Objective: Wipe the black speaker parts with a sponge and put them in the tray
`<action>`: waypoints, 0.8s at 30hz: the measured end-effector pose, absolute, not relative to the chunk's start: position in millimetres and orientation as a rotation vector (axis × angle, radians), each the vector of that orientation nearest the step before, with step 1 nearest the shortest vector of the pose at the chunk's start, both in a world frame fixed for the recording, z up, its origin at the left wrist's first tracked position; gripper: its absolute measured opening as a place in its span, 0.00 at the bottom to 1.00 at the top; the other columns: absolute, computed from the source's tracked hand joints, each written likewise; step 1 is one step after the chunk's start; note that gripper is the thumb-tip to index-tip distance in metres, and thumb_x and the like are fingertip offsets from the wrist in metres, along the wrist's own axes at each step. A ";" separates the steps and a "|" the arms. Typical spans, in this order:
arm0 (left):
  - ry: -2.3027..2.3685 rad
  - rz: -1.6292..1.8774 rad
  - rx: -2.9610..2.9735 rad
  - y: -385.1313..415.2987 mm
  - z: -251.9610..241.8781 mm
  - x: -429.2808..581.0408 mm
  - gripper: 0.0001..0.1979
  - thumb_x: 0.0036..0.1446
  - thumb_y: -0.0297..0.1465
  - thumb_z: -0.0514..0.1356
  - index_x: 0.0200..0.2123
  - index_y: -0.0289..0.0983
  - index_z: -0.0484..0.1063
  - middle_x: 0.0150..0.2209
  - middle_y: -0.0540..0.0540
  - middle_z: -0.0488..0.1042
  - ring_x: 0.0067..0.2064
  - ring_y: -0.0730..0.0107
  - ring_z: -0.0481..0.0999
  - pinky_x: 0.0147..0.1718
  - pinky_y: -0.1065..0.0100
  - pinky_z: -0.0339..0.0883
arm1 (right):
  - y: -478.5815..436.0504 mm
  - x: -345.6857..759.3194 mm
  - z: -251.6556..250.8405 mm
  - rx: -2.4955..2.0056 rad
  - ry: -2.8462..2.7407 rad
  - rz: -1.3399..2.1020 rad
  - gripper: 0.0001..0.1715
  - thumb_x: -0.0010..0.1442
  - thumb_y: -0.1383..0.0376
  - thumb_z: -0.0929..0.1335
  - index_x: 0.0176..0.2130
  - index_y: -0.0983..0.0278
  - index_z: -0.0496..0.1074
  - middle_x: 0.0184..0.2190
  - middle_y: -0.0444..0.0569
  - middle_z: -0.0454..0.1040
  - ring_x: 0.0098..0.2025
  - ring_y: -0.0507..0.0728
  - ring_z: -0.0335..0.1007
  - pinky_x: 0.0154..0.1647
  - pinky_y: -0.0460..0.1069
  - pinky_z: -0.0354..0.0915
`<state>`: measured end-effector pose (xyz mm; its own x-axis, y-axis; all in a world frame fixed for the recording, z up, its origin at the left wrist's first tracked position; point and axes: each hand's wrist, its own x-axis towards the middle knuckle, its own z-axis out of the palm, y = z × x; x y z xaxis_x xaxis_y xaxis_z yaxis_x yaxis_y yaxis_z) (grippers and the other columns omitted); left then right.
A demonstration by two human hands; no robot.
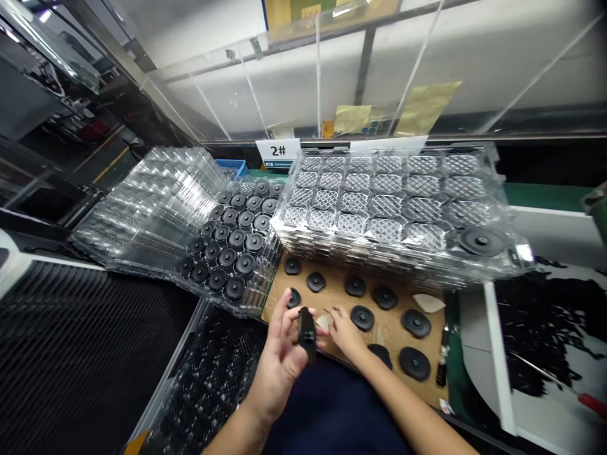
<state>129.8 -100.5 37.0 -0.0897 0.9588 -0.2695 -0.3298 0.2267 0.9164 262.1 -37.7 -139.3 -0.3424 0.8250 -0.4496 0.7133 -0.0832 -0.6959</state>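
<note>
Left hand (279,360) curled closed, small black part (307,335) pinched upright in its grip, above a brown cardboard sheet (386,332); exact shape hard to tell, edge-on and partly hidden. Judged light and stiff, perhaps slightly rubbery, not especially fragile; best hold probably by the edges, matte surface unlikely to slip much. Right hand (344,332) open, spread, just beside a pale cream piece (325,322). Round black discs (363,318) scattered across the cardboard, more seated in rows in a clear plastic tray (256,297). Stacked clear trays of mesh-patterned pieces (389,202) just behind the cardboard. Black marker (442,357) lying near the cardboard's right edge.
</note>
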 end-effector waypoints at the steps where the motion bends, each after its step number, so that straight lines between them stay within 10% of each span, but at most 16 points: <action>1: 1.273 1.234 0.965 -101.2 33.3 128.2 0.39 0.52 0.38 0.61 0.61 0.56 0.41 0.53 0.46 0.65 0.51 0.60 0.70 0.52 0.56 0.63 | -36.6 269.7 -133.7 -1.734 -2.014 1.416 0.14 0.63 0.62 0.65 0.48 0.64 0.67 0.49 0.51 0.68 0.46 0.57 0.69 0.45 0.57 0.67; 8: 1.424 1.069 1.876 -97.2 26.5 129.2 0.52 0.48 0.25 0.63 0.63 0.44 0.25 0.49 0.38 0.66 0.50 0.61 0.69 0.51 0.55 0.63 | -36.8 331.2 -51.5 -1.511 -1.588 1.589 0.21 0.61 0.55 0.64 0.47 0.67 0.69 0.34 0.50 0.76 0.37 0.56 0.73 0.41 0.53 0.68; 24: 1.189 0.850 1.548 -92.4 43.8 144.2 0.54 0.45 0.47 0.63 0.63 0.41 0.29 0.43 0.40 0.73 0.47 0.57 0.72 0.54 0.51 0.60 | -45.5 333.5 60.0 -0.961 -1.430 2.074 0.09 0.52 0.63 0.72 0.35 0.64 0.76 0.28 0.46 0.76 0.32 0.52 0.70 0.35 0.46 0.64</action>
<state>144.2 -92.4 43.8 0.2791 0.9598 -0.0299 0.2821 -0.0522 0.9580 333.5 -45.5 60.0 -0.6609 0.6907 -0.2934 0.0287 -0.3675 -0.9296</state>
